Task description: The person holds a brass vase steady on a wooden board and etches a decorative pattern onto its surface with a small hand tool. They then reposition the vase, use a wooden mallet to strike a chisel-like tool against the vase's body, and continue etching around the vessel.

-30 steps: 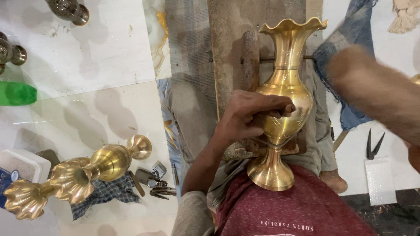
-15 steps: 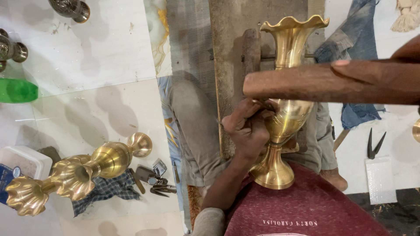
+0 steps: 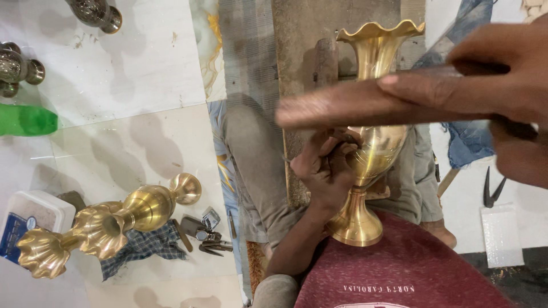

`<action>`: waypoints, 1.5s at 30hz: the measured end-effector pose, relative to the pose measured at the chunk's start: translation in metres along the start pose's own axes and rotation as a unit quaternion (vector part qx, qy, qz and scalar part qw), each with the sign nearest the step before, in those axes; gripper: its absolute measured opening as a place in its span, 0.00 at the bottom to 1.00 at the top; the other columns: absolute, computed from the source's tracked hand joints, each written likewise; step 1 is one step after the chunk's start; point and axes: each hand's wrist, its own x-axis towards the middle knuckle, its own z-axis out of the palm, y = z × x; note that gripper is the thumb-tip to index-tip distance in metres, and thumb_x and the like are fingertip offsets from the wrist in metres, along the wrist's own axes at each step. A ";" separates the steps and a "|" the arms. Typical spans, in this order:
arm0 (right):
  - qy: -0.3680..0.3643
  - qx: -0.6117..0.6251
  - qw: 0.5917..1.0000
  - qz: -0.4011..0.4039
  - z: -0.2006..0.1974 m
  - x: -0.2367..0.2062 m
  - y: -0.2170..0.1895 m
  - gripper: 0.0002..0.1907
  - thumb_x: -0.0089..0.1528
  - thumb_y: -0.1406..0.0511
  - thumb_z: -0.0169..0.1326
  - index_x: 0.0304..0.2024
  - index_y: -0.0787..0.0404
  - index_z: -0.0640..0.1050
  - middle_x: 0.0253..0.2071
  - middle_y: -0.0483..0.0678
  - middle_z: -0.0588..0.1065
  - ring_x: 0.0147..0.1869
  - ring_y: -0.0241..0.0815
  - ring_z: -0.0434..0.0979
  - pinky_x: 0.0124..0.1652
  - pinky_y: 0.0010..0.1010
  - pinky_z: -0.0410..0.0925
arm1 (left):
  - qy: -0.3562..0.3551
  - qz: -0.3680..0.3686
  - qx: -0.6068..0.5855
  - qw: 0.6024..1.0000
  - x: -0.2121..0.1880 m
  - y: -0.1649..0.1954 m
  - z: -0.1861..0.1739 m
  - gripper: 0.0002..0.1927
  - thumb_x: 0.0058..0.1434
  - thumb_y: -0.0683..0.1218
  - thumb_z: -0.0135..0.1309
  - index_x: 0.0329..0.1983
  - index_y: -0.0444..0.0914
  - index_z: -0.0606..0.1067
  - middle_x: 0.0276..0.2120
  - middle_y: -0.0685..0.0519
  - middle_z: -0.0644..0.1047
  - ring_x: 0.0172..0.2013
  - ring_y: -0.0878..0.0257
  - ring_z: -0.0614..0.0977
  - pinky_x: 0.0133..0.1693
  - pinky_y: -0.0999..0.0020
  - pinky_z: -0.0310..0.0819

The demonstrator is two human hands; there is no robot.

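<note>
A tall brass vase (image 3: 378, 54) with a wavy rim stands upright on my lap, its foot (image 3: 356, 226) resting on my maroon shirt (image 3: 411, 274). My left hand (image 3: 324, 171) curls around the vase's belly from the left, with the fingertips pressed to the metal. My right hand (image 3: 502, 85) is close to the camera at the upper right. It grips a brown wooden stick (image 3: 342, 108) that lies level across the front of the vase's neck, blurred. Whether the left fingers also pinch a small tool is unclear.
Two brass vases (image 3: 108, 225) lie on the tiled floor at left, on a checked cloth (image 3: 142, 251). Nearby are small metal tools (image 3: 205, 234), a white box (image 3: 35, 214), a green bottle (image 3: 25, 120) and dark metal pieces (image 3: 94, 11). Black shears (image 3: 492, 188) lie at right.
My right hand has swung the wooden stick leftward across the vase and nearer the camera. My left hand slid from gripping the belly's front to its left side.
</note>
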 end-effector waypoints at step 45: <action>0.363 0.195 0.839 0.356 0.191 -0.177 -0.091 0.23 0.62 0.56 0.57 0.54 0.64 0.78 0.33 0.57 0.77 0.25 0.48 0.78 0.27 0.33 0.76 | -0.569 0.224 0.161 0.775 0.089 0.006 -0.020 0.19 0.67 0.44 0.57 0.60 0.56 0.76 0.25 0.60 0.81 0.23 0.68 0.80 0.26 0.66 0.70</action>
